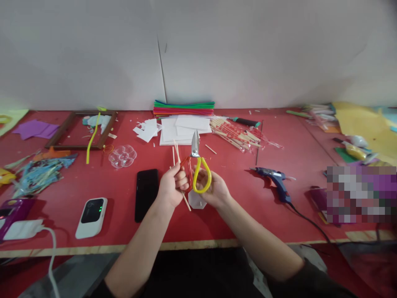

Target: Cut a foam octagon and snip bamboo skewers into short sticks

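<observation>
My left hand (173, 184) is closed round several thin wooden sticks (176, 152), and its fingers also touch the red handle of the scissors (194, 145). The scissors point away from me, one handle red and one yellow. My right hand (214, 187) is at the yellow handle, its fingers curled behind and partly hidden by it. Below the scissors, between my hands, a small whitish hexagonal piece (197, 201) lies on the red table (235, 215).
A black phone (146, 195) and a white device (92, 218) lie left. A blue glue gun (274, 180) with a cord lies right. White sheets (170, 133), wrapped sticks (237, 134) and coloured strips (184, 108) are at the back. A wooden frame (51, 142) stands back left.
</observation>
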The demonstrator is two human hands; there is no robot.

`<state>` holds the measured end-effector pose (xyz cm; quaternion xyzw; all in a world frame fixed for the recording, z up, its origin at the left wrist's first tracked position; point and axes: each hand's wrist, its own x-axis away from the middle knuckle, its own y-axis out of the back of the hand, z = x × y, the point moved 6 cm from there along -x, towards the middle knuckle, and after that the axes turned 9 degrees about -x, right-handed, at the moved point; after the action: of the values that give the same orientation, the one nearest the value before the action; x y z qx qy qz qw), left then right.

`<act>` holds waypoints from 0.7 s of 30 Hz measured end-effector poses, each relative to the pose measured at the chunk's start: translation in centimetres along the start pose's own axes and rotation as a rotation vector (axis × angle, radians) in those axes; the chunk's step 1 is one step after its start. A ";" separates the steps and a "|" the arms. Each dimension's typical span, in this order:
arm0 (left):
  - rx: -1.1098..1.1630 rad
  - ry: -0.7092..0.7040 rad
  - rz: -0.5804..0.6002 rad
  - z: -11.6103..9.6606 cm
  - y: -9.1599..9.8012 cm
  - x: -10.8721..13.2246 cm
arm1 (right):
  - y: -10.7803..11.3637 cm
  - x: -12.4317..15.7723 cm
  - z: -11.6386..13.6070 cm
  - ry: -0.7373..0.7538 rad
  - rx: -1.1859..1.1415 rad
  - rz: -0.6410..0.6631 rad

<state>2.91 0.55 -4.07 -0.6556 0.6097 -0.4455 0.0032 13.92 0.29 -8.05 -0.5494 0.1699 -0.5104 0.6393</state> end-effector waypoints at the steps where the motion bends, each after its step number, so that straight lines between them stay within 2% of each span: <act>1: -0.011 0.007 0.009 0.3 -0.2 0.2 | 0.1 0.3 0.1 -0.020 0.037 0.025; 6: -0.094 -0.028 0.018 2.6 -1.2 0.4 | -0.6 1.4 1.2 -0.042 0.249 0.129; 8: -0.146 -0.049 0.005 3.3 -1.2 0.2 | -1.1 1.9 2.3 -0.003 0.321 0.141; 11: -0.230 -0.052 0.015 3.5 -0.9 0.2 | -1.3 3.3 5.1 0.125 0.496 0.091; 14: -0.278 -0.069 0.023 2.2 -0.5 0.1 | -0.2 5.6 8.8 0.274 0.846 -0.082; 16: -0.281 -0.081 0.003 1.0 -0.4 -0.4 | 1.2 7.2 11.1 0.316 1.314 -0.342; 18: -0.253 -0.095 -0.032 -0.1 -0.5 -1.6 | 2.2 8.6 12.7 0.329 1.585 -0.533; 21: -0.214 -0.094 -0.067 -0.7 -1.3 -4.1 | 3.4 9.8 13.1 0.341 1.732 -0.674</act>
<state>4.10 4.55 -5.28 -0.6924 0.6305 -0.3467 -0.0531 29.79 -1.44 -3.20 0.1786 -0.3452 -0.6903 0.6102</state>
